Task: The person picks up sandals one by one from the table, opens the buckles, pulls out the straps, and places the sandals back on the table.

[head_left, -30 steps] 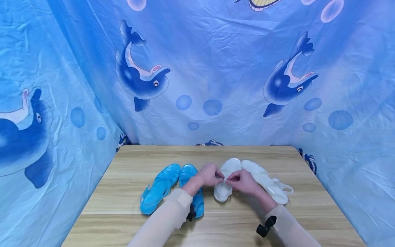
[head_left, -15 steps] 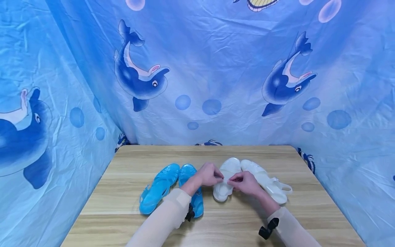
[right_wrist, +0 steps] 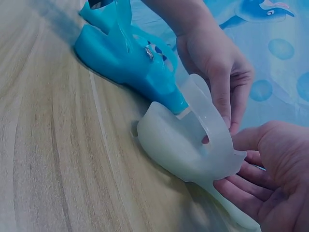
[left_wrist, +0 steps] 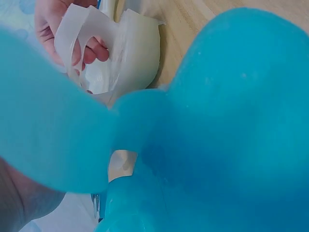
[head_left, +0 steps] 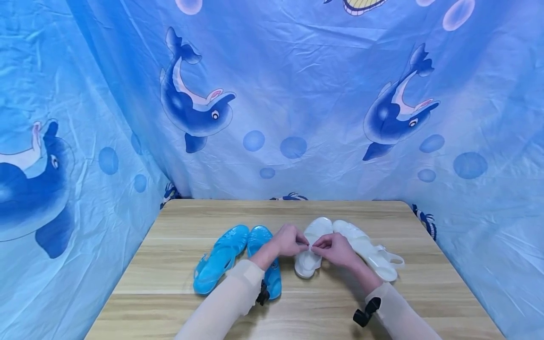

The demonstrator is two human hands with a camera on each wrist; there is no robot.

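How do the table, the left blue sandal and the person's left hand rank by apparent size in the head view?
1. Table, by far the largest.
2. Left blue sandal.
3. Left hand, smallest, pinching the white sandal strap.

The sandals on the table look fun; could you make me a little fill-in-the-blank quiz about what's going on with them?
1. Both hands, the left hand and the right hand, work on the strap of a ____ sandal.
2. The pair of sandals that neither hand holds is coloured ____.
3. All the sandals lie on a ____ table.
4. The blue cloth behind shows cartoon ____.

Missing words: white; blue; wooden; dolphins
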